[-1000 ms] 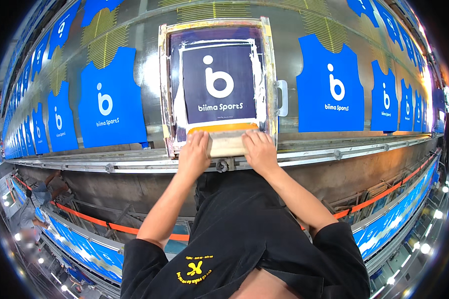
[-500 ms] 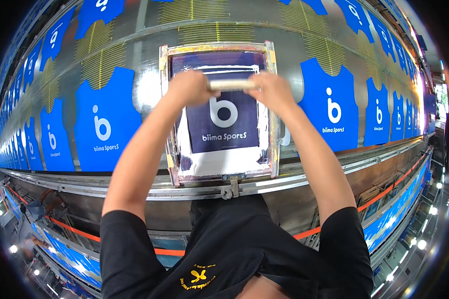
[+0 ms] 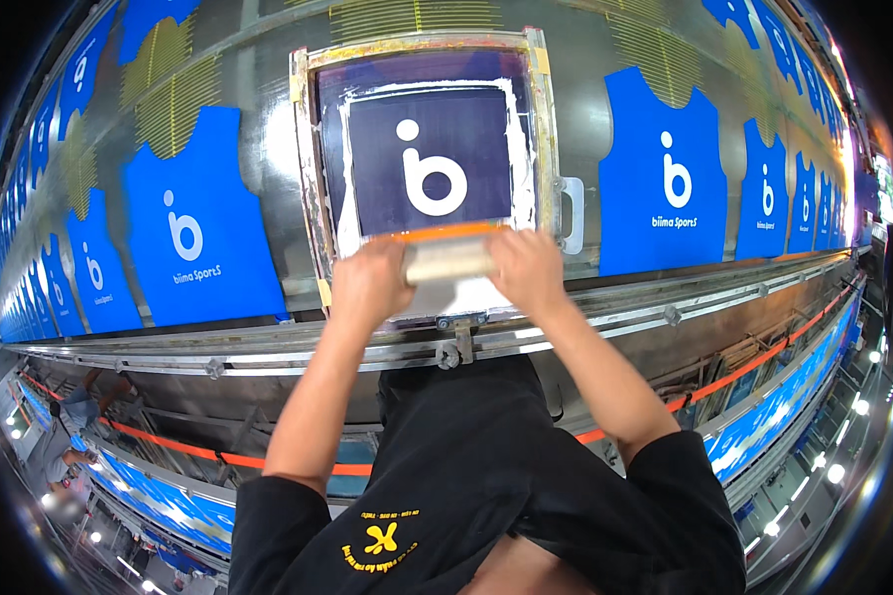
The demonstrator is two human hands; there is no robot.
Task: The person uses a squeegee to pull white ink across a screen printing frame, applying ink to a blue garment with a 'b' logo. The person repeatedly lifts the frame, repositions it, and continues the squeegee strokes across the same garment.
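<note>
Both hands grip a squeegee [image 3: 450, 258] with a pale wooden handle and an orange blade edge. My left hand [image 3: 371, 284] is wrapped round its left end, my right hand [image 3: 528, 270] round its right end. The squeegee lies across the near part of a printing screen [image 3: 549, 139], whose worn frame is patched with tape. On the dark mesh a white round logo [image 3: 435, 186] shows beyond the blade. White ink [image 3: 456, 296] pools on the near side, and streaks of it border the mesh. Hands and squeegee hide the lower part of the design.
Blue shirt panels [image 3: 200, 238] with white prints lie in rows left and right of the screen on a long metal table [image 3: 268, 59]. A metal rail [image 3: 218, 365] runs along the near edge. A pale handle [image 3: 572, 214] juts from the frame's right side. Behind me stands another table of blue panels [image 3: 159, 501].
Both hands have pulled the squeegee from the far end of the screen toward me. More of the logo shows beyond it, while the lettering below is now covered.
</note>
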